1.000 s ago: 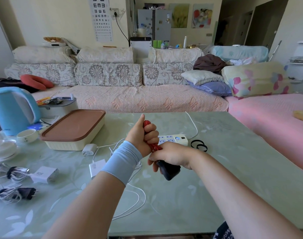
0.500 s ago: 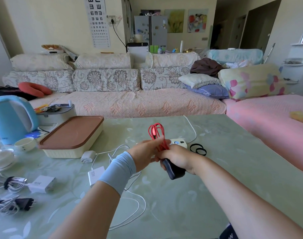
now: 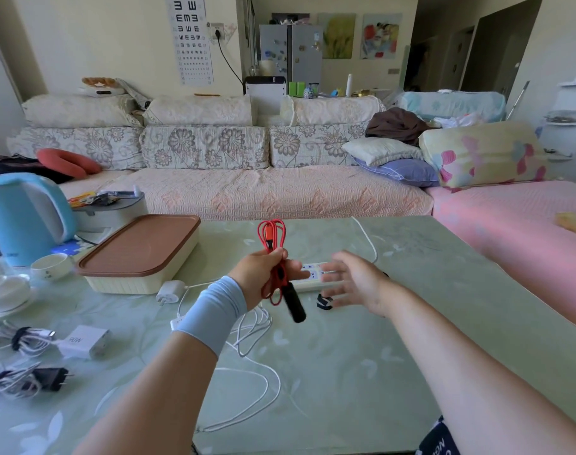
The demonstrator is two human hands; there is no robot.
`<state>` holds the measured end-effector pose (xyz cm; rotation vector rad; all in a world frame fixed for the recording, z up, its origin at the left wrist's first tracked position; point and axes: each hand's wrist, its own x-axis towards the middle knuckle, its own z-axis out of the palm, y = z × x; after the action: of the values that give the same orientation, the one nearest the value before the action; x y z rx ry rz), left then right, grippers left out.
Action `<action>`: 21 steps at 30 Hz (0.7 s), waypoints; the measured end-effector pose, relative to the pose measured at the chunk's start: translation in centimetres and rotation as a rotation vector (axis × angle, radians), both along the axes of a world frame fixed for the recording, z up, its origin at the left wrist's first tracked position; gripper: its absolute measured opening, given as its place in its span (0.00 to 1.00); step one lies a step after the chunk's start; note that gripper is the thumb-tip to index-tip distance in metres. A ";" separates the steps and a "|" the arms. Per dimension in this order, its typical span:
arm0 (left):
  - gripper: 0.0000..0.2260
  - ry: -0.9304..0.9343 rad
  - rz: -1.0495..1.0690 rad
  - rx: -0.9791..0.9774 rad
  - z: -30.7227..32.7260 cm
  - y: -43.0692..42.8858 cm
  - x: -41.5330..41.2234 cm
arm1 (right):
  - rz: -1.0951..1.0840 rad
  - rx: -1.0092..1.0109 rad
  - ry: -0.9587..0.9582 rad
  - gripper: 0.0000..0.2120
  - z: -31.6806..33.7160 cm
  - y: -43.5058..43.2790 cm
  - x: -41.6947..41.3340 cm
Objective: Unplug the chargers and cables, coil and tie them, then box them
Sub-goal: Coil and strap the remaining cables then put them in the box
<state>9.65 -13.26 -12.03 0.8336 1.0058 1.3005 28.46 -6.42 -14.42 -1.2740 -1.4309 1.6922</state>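
My left hand (image 3: 263,274) grips a coiled red cable (image 3: 270,238) with a black charger (image 3: 294,305) hanging below it, above the table's middle. My right hand (image 3: 352,280) hovers just to the right with fingers spread, blurred, holding nothing. Behind both hands lies a white power strip (image 3: 312,274). A black tie (image 3: 324,303) lies under my right hand. Loose white cables (image 3: 253,326) with two white chargers (image 3: 170,290) lie below my left hand. Two tied bundles, a white charger (image 3: 83,341) and a black charger (image 3: 47,379), lie at the left.
A cream box with a brown lid (image 3: 138,254) stands left of the hands. A blue kettle (image 3: 24,218), a cup (image 3: 51,266) and white dishes crowd the far left. The green table (image 3: 362,372) ends at a sofa behind and a pink bed to the right.
My right hand has let go of the black charger and pulled away to the right, fingers spread. The left hand alone now holds the red coil, with the charger dangling.
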 end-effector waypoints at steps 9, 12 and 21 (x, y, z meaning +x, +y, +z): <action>0.12 0.064 -0.049 -0.223 -1.0 0.6 -1.2 | 0.144 0.557 -0.813 0.11 -2.5 0.3 0.0; 0.11 0.064 -0.066 -0.242 -1.2 0.6 -1.6 | 0.243 0.602 -0.937 0.11 -3.5 0.8 -0.6; 0.12 0.076 -0.011 -0.279 -1.7 1.0 -2.0 | 0.273 0.618 -1.073 0.10 -4.5 1.0 -1.9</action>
<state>7.65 -12.28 -13.70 0.6772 1.2095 1.0947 26.53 -5.47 -18.89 -1.7072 -2.5432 0.4770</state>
